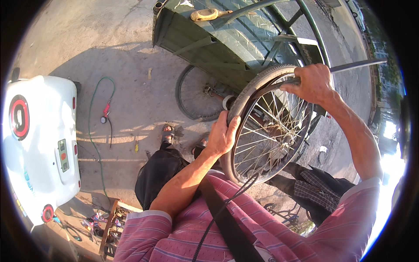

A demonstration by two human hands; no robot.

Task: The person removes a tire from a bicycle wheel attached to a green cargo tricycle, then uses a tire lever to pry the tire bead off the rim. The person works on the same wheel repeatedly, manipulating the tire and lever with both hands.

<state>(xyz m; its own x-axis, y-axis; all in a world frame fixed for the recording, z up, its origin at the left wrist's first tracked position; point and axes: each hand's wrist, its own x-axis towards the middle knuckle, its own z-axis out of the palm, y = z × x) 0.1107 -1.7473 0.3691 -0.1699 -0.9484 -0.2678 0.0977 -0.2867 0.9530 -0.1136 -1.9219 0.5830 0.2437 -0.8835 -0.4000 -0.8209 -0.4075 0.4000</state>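
A spoked wheel with a worn tire (244,101) stands upright in front of me, its hub (284,142) low on the right. My left hand (223,136) is closed around the tire on its near left side, thumb over the sidewall. At the top of the wheel, my right hand (315,85) wraps around a long metal bar (360,64). The bar sticks out to the right beyond my fist, and its other end lies against the top of the wheel. Along the upper rim, the tire's edge stands apart from the metal; what lies inside is partly hidden.
Behind the wheel is a green metal cart (222,41) carrying a wooden-handled tool (205,15). Another wheel (198,98) sits beneath it. On the ground lie a green hose (90,113), a red-handled gauge (104,115) and a yellow-handled tool (136,146). A white vehicle (43,131) stands left.
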